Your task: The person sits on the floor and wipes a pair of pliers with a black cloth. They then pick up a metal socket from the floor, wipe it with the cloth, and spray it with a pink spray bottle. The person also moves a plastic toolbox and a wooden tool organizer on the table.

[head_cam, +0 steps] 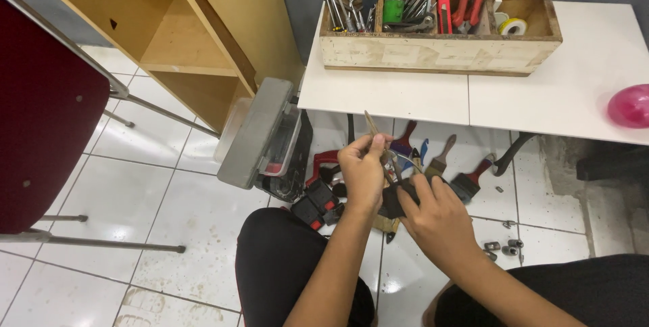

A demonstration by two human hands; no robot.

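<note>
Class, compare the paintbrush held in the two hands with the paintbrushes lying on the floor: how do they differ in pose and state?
The held paintbrush is lifted, its handle pointing up and away; the floor brushes lie flat on the tiles. The left hand grips the held brush's handle and the right hand covers its dark bristles; the floor brushes lie untouched. All have dark bristles.

Head view, looking steeply down, close over hands [399, 188].

hidden and cut-off parts
the round pink object [630, 106] is cut by the right edge; the dark bristled paintbrush head [394, 200] is half covered by the right hand [439, 215].
</note>
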